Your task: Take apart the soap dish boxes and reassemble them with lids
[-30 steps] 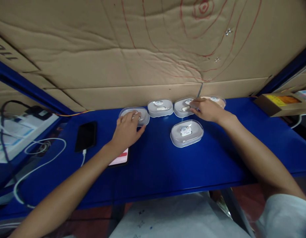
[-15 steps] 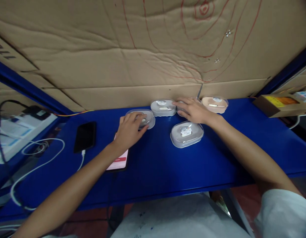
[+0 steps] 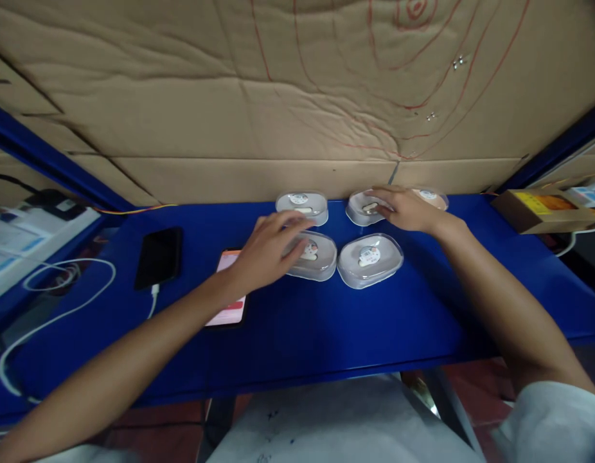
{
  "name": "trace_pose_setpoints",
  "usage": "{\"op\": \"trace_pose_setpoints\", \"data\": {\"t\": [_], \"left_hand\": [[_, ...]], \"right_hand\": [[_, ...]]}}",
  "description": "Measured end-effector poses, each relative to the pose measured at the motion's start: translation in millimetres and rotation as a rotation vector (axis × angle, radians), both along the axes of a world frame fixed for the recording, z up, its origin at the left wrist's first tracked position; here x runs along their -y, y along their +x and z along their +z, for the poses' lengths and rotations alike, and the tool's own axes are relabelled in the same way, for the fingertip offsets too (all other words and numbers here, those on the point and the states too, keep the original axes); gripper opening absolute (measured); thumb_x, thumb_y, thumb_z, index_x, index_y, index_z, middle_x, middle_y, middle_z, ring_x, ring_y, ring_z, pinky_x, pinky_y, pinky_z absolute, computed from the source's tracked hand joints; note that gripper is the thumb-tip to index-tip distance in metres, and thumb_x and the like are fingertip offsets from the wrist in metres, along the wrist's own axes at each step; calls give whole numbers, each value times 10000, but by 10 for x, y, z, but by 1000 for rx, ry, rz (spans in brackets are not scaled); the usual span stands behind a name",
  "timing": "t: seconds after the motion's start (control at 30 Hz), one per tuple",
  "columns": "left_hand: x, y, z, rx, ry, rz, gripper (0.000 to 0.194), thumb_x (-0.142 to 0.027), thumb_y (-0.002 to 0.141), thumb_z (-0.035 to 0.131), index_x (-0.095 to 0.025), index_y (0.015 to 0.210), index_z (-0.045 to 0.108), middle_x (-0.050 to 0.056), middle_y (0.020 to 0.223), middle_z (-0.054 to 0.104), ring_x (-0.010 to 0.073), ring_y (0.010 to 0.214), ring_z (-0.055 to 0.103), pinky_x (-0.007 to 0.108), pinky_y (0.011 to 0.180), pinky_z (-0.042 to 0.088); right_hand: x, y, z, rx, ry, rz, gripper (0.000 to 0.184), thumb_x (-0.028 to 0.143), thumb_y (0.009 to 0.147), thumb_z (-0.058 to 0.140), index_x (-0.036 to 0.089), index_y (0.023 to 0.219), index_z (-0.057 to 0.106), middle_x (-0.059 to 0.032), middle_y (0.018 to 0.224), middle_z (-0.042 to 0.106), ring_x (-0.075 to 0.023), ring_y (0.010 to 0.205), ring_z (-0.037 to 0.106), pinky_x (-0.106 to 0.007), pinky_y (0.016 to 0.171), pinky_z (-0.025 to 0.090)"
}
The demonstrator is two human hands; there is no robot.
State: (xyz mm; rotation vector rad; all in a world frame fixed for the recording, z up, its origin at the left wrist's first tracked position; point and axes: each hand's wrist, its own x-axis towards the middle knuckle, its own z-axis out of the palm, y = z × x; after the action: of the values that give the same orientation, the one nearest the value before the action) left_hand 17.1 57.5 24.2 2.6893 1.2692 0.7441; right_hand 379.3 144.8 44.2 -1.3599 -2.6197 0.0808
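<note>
My left hand [image 3: 273,251] reaches over a clear oval plastic case [image 3: 321,257] at the front left. Its fingers are spread and the thumb lies over the lid; I cannot tell whether it touches. My right hand [image 3: 406,207] is stretched out with the fingers apart, its tips over the back middle case [image 3: 358,209]. The hand partly hides a pinkish case [image 3: 437,199] behind it. Another clear case [image 3: 297,204] stands at the back left. A front right case [image 3: 381,263] with a round label stands beside the one under my left hand.
A lit phone [image 3: 232,315] lies by my left forearm. Farther left are a dark phone [image 3: 157,257] and its white cable [image 3: 109,263]. Cardboard [image 3: 230,128] walls the back of the blue table [image 3: 297,347]. A brown box [image 3: 523,218] stands at the right.
The front left case has moved right and nearer, beside the front right case, with my left hand over it. The back left case sits farther left. My right hand has shifted right.
</note>
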Motion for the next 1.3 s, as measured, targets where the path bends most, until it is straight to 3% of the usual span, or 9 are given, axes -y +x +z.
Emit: {"op": "trace_pose_setpoints", "data": {"t": [0.2, 0.33, 0.47, 0.57, 0.67, 0.9, 1.1, 1.2, 1.3], "left_hand": [[-580, 8, -113, -30, -114, 163, 471, -490, 1060, 565, -269, 1448, 716, 130, 1630, 567, 361, 1498, 540, 587, 1236, 403], [-670, -39, -103, -36, -178, 219, 512, -538, 1100, 487, -266, 1470, 713, 138, 1647, 549, 356, 1531, 511, 599, 1269, 375], [-425, -176, -25, -83, -231, 123, 610, -593, 1121, 438, -272, 1624, 566, 147, 1790, 365, 385, 1641, 378, 641, 1313, 310], [-43, -232, -44, -136, -285, 21, 668, -668, 1096, 478, -340, 1678, 476, 110, 1824, 318, 409, 1668, 329, 666, 1318, 314], [331, -231, -106, -192, -215, 30, 780, -682, 1060, 559, -312, 1727, 393, 160, 1813, 331, 427, 1653, 349, 655, 1303, 350], [462, -273, -185, -163, -137, 65, 648, -608, 1075, 577, -349, 1665, 507, 140, 1759, 423, 433, 1584, 441, 660, 1270, 384], [444, -309, -245, -70, -127, 57, 656, -598, 1054, 617, -304, 1634, 531, 155, 1746, 429, 414, 1580, 465, 619, 1292, 396], [460, -303, -209, -12, -188, 40, 661, -623, 1031, 643, -318, 1608, 544, 123, 1764, 410, 395, 1595, 455, 590, 1317, 380], [439, -321, -163, 62, -270, 40, 660, -653, 1033, 623, -316, 1594, 545, 109, 1750, 427, 367, 1597, 461, 551, 1323, 385]], "right_hand": [[4, -161, -238, 47, 54, -73, 571, 420, 1082, 498, 233, 1613, 591, -173, 1579, 624, -392, 1445, 571, -600, 1241, 431], [-80, -323, -234, -63, 33, 37, 635, 471, 1122, 400, 154, 1660, 515, -193, 1659, 566, -353, 1513, 530, -536, 1266, 414], [-44, 173, -160, -119, 152, -217, 590, 524, 1135, 355, 256, 1620, 557, -118, 1682, 565, -328, 1527, 532, -543, 1263, 406], [61, 693, -221, -100, 187, -456, 625, 515, 1095, 480, 139, 1584, 581, -305, 1713, 450, -523, 1527, 470, -757, 1172, 371], [157, 942, -363, -61, 144, -553, 630, 518, 1090, 511, 122, 1572, 595, -323, 1637, 537, -498, 1489, 519, -688, 1170, 420], [120, 514, -488, -92, 94, -363, 708, 597, 1097, 441, 171, 1658, 509, -248, 1716, 480, -477, 1578, 443, -674, 1223, 425], [421, 463, -199, -255, 53, -231, 616, 547, 1106, 444, 289, 1663, 503, -102, 1781, 432, -353, 1678, 351, -615, 1346, 332], [673, 462, -16, -270, -164, -5, 547, 594, 1033, 631, 399, 1544, 633, -25, 1717, 532, -366, 1634, 432, -620, 1354, 338], [852, 317, 21, -176, -390, 160, 742, 642, 965, 732, 456, 1646, 506, -6, 1767, 460, -387, 1650, 400, -640, 1316, 408]]}}
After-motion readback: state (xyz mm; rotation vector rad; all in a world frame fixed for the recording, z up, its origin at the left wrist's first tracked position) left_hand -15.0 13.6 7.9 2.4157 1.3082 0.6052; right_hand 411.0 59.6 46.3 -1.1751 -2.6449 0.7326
